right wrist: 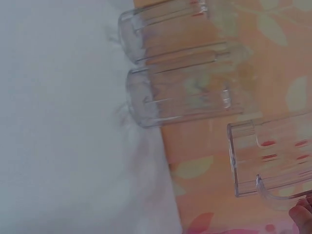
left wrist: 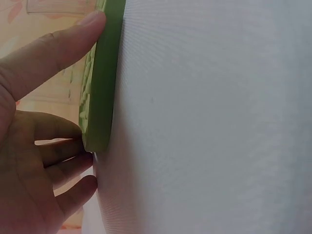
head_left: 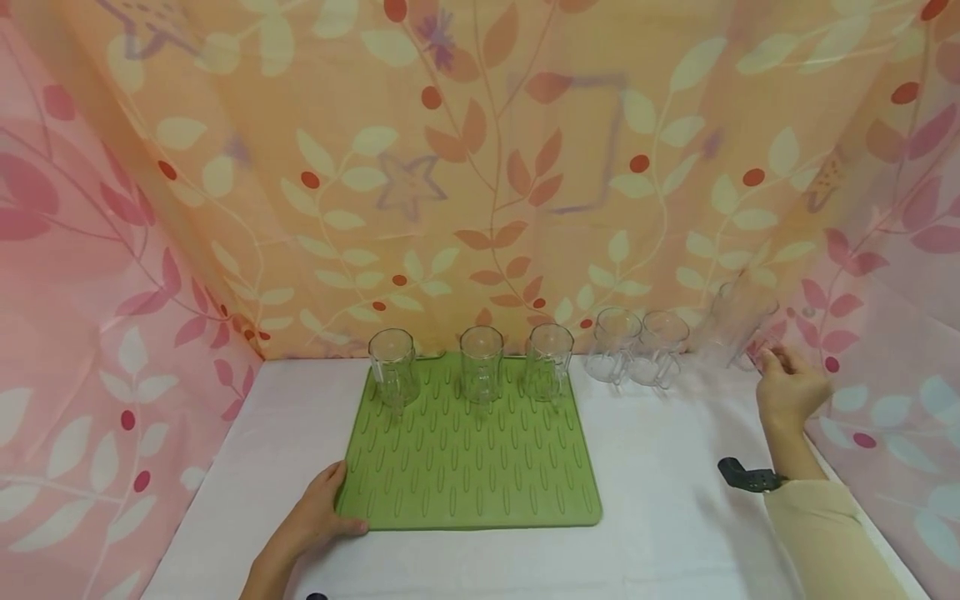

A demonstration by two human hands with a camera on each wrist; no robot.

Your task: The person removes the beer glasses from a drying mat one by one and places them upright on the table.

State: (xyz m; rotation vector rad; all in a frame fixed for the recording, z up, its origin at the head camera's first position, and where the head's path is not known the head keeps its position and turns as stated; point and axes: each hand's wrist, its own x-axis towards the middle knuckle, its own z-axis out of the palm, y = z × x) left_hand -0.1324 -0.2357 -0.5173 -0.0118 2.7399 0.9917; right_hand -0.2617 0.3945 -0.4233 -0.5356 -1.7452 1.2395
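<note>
At the back right, my right hand grips a clear glass mug by its handle. This mug is tilted and off the table, blurred in the head view. My left hand rests at the front left corner of a green ridged silicone mat. Its thumb touches the front edge, and its extended fingers lie against the left side. Along the mat's back part stand a left glass mug, a middle glass mug and a right glass mug, handles toward me.
Two more glass mugs, one nearer the mat and one beside it, stand close together on the white tabletop. Behind them hangs an orange leaf-patterned curtain. Pink patterned cloth borders the sides.
</note>
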